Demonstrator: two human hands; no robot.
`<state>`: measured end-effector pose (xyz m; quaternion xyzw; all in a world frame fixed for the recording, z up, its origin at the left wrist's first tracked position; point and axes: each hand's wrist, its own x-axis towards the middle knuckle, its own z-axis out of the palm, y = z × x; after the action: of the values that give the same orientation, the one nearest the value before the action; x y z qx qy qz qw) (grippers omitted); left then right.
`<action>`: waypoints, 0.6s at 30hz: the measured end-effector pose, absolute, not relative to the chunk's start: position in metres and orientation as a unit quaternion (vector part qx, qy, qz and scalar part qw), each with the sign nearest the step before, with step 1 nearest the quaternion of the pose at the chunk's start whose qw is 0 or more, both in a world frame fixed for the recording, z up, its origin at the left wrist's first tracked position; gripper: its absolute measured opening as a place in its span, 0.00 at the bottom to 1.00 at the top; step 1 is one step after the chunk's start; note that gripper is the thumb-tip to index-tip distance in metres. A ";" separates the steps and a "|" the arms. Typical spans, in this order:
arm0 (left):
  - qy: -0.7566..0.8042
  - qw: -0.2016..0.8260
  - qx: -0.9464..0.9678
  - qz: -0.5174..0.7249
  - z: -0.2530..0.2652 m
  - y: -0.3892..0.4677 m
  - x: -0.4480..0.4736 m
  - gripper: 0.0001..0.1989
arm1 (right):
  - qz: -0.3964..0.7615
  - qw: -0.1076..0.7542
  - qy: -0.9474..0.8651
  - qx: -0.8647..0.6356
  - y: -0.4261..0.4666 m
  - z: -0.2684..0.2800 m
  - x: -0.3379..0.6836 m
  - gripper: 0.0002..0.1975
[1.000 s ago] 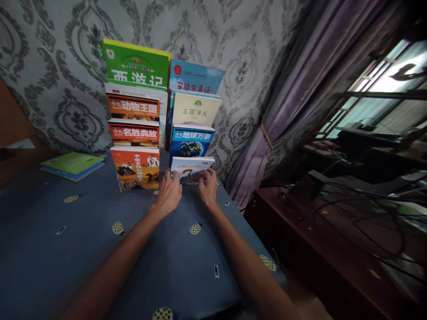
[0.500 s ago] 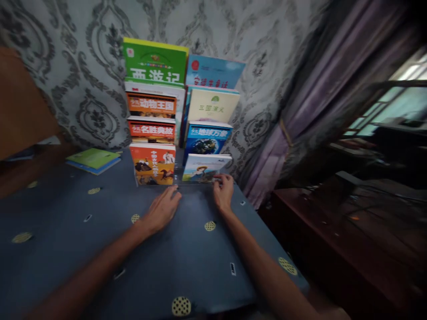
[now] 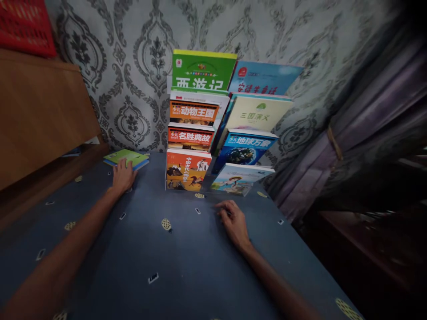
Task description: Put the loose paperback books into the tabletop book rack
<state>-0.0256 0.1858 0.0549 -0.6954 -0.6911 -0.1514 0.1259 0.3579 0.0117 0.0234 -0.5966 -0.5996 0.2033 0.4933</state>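
Note:
My left hand (image 3: 123, 176) is at the front edge of a small pile of thin books, a green book (image 3: 128, 155) on top of a blue one. Its fingers are spread and reach over the green cover; whether the thumb is under the pile is hidden. My right hand (image 3: 233, 221) hovers low over the cloth with loosely bent fingers and nothing in it. Just beyond it stands a clear display rack (image 3: 166, 183) with two columns of upright books. An orange book (image 3: 189, 171) is at the front left, and a pale book with a hatted figure (image 3: 242, 178) leans at the front right.
A dark blue cloth (image 3: 187, 253) with pineapple prints covers the table. At the left stands a brown wooden cabinet (image 3: 43, 115) with a red basket (image 3: 28, 26) above it. Patterned wallpaper (image 3: 130, 89) is behind, and a tied purple curtain (image 3: 313, 178) hangs at the right.
My left hand has moved left from in front of the rack to the green book. My right hand has drawn back from the rack's front right. The view has turned left.

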 end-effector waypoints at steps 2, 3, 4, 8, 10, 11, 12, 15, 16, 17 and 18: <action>-0.713 0.094 -0.682 -0.138 0.057 0.207 -0.030 0.31 | 0.208 0.490 -0.594 -0.603 0.012 0.025 0.358 0.11; -0.721 0.072 -0.678 -0.123 0.057 0.215 -0.031 0.33 | 0.210 0.488 -0.592 -0.606 0.012 0.025 0.359 0.11; -0.727 0.052 -0.677 -0.105 0.056 0.222 -0.033 0.34 | 0.211 0.484 -0.593 -0.608 0.013 0.025 0.359 0.11; -0.722 0.037 -0.688 -0.059 0.048 0.227 -0.039 0.36 | 0.200 0.466 -0.612 -0.607 0.015 0.024 0.361 0.12; -0.720 0.049 -0.690 -0.059 0.045 0.218 -0.039 0.35 | 0.188 0.457 -0.625 -0.604 0.016 0.023 0.361 0.12; -0.720 0.050 -0.690 -0.057 0.045 0.213 -0.039 0.34 | 0.183 0.454 -0.632 -0.601 0.017 0.023 0.361 0.12; -0.720 0.049 -0.691 -0.051 0.046 0.207 -0.038 0.33 | 0.180 0.451 -0.637 -0.599 0.017 0.023 0.362 0.12; -0.715 0.051 -0.697 -0.032 0.053 0.195 -0.037 0.30 | 0.179 0.445 -0.646 -0.594 0.017 0.024 0.361 0.12; -0.714 0.053 -0.698 -0.027 0.057 0.194 -0.038 0.29 | 0.179 0.444 -0.647 -0.593 0.017 0.025 0.361 0.12; -0.713 0.055 -0.699 -0.023 0.062 0.194 -0.039 0.27 | 0.180 0.446 -0.647 -0.592 0.017 0.026 0.360 0.12; -0.712 0.055 -0.699 -0.019 0.066 0.196 -0.040 0.26 | 0.181 0.446 -0.647 -0.592 0.016 0.027 0.360 0.11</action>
<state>-0.0400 0.1956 0.0665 -0.6993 -0.7124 -0.0192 0.0552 0.3597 0.0161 0.0270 -0.5916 -0.6469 0.1806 0.4460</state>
